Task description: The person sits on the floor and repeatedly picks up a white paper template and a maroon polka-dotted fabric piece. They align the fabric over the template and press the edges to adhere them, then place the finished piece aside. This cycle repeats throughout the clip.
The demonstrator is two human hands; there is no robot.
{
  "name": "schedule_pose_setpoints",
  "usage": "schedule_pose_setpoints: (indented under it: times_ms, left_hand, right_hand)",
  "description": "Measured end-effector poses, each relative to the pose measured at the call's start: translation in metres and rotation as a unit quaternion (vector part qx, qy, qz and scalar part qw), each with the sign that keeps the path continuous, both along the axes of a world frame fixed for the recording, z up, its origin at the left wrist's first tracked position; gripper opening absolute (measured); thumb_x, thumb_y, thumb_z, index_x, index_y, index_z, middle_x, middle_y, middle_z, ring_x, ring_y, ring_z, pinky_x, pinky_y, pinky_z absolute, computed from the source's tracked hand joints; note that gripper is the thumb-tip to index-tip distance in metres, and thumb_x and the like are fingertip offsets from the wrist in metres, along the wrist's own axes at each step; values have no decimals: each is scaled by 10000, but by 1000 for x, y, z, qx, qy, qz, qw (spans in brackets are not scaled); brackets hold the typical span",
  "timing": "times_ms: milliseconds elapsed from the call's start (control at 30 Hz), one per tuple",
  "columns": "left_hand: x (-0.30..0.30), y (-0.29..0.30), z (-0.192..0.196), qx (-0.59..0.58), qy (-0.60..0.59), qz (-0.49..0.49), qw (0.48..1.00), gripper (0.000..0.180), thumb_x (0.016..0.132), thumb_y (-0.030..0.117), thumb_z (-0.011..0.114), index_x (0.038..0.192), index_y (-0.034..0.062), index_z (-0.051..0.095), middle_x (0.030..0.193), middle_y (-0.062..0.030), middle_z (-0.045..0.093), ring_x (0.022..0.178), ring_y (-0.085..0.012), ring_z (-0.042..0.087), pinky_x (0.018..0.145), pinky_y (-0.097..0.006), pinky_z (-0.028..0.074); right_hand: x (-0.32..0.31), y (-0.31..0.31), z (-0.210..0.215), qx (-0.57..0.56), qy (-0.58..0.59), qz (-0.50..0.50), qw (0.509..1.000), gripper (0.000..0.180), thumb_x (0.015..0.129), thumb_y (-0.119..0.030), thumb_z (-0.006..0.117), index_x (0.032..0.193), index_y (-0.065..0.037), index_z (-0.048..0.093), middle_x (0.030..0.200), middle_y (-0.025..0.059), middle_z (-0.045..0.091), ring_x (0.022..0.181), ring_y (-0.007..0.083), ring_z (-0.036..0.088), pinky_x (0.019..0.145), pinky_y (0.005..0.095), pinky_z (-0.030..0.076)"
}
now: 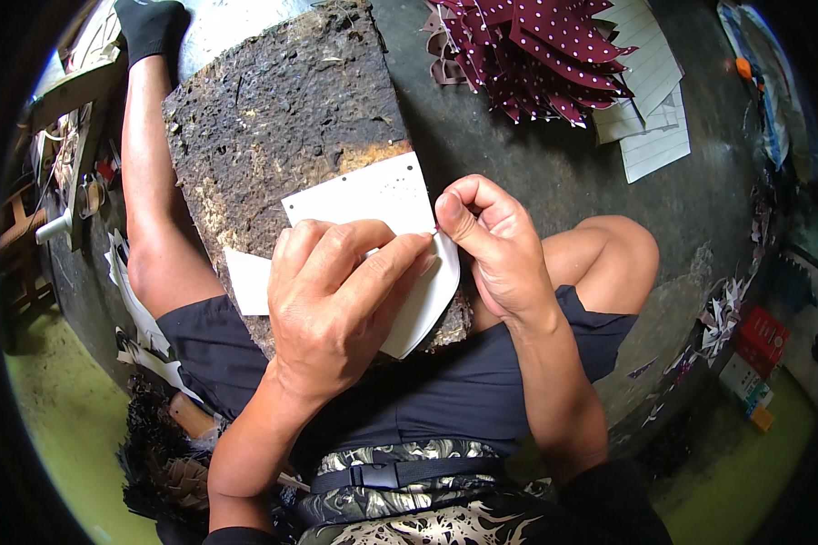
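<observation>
A flat white piece (358, 195) with small dark holes and a rounded lower right corner lies on a rough, dark wooden block (282, 109) between my legs. My left hand (332, 286) is closed over its middle and holds it, the index fingertip at its right edge. Just beside that fingertip, my right hand (495, 241) is in a pinch, thumb against curled fingers. A tiny dark red bit shows at the edge between the two hands; what the right fingers hold is too small to make out. Another white corner (248, 283) sticks out left of my left hand.
Beyond the block, to the right, lies a pile of dark red polka-dot pieces (554, 54) next to lined paper sheets (656, 136). A wooden frame (68, 100) stands at far left. Scraps (723, 313) and a red packet (762, 341) lie at far right.
</observation>
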State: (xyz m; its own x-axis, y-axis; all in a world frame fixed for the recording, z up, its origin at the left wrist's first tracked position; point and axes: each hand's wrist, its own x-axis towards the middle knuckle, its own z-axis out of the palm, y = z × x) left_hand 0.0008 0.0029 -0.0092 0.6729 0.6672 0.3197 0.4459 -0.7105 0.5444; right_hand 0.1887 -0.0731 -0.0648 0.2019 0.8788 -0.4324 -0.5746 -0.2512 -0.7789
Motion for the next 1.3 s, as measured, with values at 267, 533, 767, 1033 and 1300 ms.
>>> schedule_pose_setpoints:
  times_ms: [267, 533, 767, 1033, 1300]
  left_hand:
    - [0, -1, 1, 3, 11, 4, 1000, 308, 857, 180, 949, 1153, 158, 869, 1014, 18, 723, 866, -210, 629, 773, -396, 447]
    - [-2, 0, 5, 5, 23, 1, 1000, 304, 847, 184, 954, 1138, 188, 866, 1026, 41, 719, 917, -201, 655, 857, -395, 435]
    - [-3, 2, 9, 9, 43, -3, 999, 317, 829, 195, 966, 1129, 204, 863, 1041, 53, 714, 962, -203, 654, 935, -423, 437]
    - [-4, 6, 8, 2, 35, -14, 999, 311, 815, 212, 973, 1105, 216, 860, 1018, 60, 704, 964, -205, 646, 949, -435, 436]
    - [-1, 3, 5, -1, 16, -9, 1000, 304, 824, 204, 977, 1108, 206, 866, 1000, 57, 700, 959, -203, 645, 945, -435, 433]
  right_hand:
    - [6, -3, -15, -12, 14, 2, 1000, 207, 1153, -238, 769, 1127, -41, 711, 1027, -14, 725, 942, 50, 642, 878, 243, 532]
    - [11, -2, -25, -39, -63, 10, 997, 251, 1142, -290, 787, 1090, -54, 717, 955, -23, 717, 846, 47, 623, 784, 239, 513]
    - [8, 5, -32, -66, -139, -22, 988, 351, 1088, -361, 862, 963, -68, 715, 819, -95, 593, 757, 16, 467, 674, 222, 391]
    - [16, 10, -39, -52, -202, -6, 978, 290, 1106, -331, 838, 1003, -87, 720, 873, -71, 664, 752, 11, 525, 690, 201, 422]
    - [17, 10, -2, -90, 87, -153, 980, 539, 1116, -288, 819, 1531, -153, 502, 1071, 76, 752, 889, 155, 766, 807, 338, 658]
